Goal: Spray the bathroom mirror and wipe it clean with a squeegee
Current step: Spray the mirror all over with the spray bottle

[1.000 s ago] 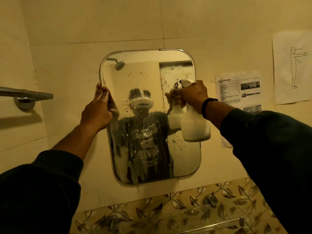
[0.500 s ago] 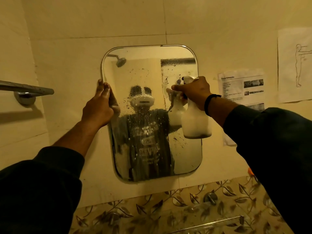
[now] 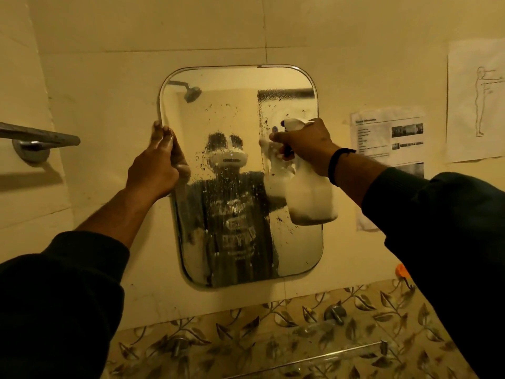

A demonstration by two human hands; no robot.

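step: spraying | mirror (image 3: 284, 247) on wall, centre | left hand (image 3: 154, 166) gripping mirror edge at 9 o'clock | right hand (image 3: 306, 144) closed on spray bottle (image 3: 311, 199) at 3 o'clock | advice: aim at dry lower glass, even mist

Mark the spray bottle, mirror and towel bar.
spray bottle (image 3: 311, 201), head view, lower body
mirror (image 3: 297, 250), head view, lower right glass
towel bar (image 3: 41, 136), head view, bar near its free end

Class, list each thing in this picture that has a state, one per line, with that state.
Mirror: on the wall, wet with droplets.
Spray bottle: upright, gripped, nozzle toward the mirror.
Right hand: shut on the spray bottle.
Left hand: gripping the mirror's left edge.
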